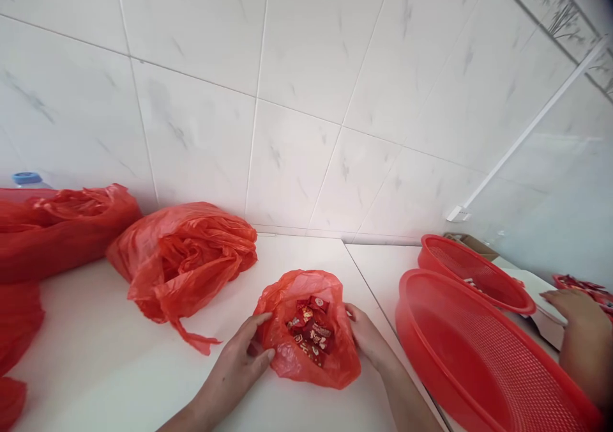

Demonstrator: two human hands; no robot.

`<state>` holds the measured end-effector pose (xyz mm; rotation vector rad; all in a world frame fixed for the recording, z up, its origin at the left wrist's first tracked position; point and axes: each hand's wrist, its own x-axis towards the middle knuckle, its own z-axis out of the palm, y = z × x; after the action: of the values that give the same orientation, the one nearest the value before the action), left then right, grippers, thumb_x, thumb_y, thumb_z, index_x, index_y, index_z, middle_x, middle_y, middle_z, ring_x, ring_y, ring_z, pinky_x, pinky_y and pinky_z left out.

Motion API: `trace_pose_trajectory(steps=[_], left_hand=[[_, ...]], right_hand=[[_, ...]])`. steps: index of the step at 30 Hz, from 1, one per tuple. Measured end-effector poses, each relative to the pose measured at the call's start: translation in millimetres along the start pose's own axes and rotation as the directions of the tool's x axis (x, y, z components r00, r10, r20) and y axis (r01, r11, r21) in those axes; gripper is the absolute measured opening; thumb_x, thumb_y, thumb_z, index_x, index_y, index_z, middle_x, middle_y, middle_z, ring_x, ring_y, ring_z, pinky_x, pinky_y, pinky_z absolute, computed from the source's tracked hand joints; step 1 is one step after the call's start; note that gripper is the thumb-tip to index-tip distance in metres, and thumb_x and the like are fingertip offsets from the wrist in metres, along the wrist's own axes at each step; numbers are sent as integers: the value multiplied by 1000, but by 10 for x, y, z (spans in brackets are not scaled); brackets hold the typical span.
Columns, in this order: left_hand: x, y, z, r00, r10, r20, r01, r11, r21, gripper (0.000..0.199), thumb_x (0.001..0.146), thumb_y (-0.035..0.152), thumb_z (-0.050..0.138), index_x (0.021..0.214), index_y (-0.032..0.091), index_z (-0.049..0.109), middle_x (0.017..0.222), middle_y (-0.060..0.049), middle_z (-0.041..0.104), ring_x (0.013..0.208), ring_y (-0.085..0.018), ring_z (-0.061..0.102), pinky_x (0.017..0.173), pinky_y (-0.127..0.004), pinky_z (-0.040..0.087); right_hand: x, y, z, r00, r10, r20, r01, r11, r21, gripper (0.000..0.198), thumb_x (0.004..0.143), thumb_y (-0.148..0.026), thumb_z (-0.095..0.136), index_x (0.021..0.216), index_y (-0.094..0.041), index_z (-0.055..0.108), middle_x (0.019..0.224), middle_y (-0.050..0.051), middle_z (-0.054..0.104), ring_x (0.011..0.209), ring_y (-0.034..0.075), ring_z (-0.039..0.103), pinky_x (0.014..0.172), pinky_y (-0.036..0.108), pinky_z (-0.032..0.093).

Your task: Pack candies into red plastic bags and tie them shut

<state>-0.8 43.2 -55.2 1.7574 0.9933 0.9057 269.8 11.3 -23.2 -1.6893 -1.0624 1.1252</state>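
Note:
An opened red plastic bag [330, 376] stands on the white tabletop in front of me, its rim rolled outward. Inside it lie several small wrapped sweets [313, 335] in dark red and brown wrappers. My left hand [239, 362] grips the bag's left side, thumb and fingers on the plastic. On the opposite side my right hand [368, 337] holds the bag's wall, and some of its fingertips are hidden behind the plastic.
Bunched red plastic bags [186, 253] lie at the left, with a blue-capped bottle [27, 178] behind. Two red mesh baskets [454, 349] stand at the right. Another person's hand [577, 310] is near a white box [543, 323]. A tiled wall [297, 163] bounds the table.

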Motion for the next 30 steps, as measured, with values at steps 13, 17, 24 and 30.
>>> trace_pose_trajectory(steps=[13, 17, 24, 30], left_hand=[[259, 529, -388, 907, -74, -414, -38, 965, -258, 49, 83, 46, 56, 125, 22, 52, 92, -4, 65, 86, -20, 62, 80, -34, 53], [332, 924, -521, 845, 45, -534, -177, 964, -199, 44, 82, 45, 60, 120, 24, 57, 104, -5, 64, 95, -22, 61, 87, -38, 50], [295, 1213, -595, 749, 301, -591, -338, 940, 50, 17, 83, 31, 57, 97, 24, 64, 91, -2, 61, 90, -20, 59, 80, -34, 53], [251, 1272, -720, 652, 179, -737, -279, 960, -13, 29, 77, 35, 65, 104, 25, 61, 88, 1, 63, 82, -18, 63, 78, -33, 56]], right_hand=[[39, -584, -293, 907, -269, -324, 383, 848, 367, 26, 70, -36, 70, 83, -22, 54, 71, -3, 57, 66, 11, 54, 59, 21, 43], [-176, -900, -263, 823, -394, -410, 567, 620, 543, 40, 66, -30, 76, 103, -28, 60, 91, -1, 60, 85, 13, 58, 75, 26, 49], [-271, -1019, -146, 609, -401, -684, 457, 883, -111, 35, 75, -30, 60, 110, -24, 64, 111, 5, 63, 102, 22, 58, 89, 36, 46], [-233, -1026, -205, 648, -313, -694, 289, 945, -155, 21, 78, -41, 58, 81, -21, 65, 76, 3, 64, 70, 19, 58, 63, 30, 47]])
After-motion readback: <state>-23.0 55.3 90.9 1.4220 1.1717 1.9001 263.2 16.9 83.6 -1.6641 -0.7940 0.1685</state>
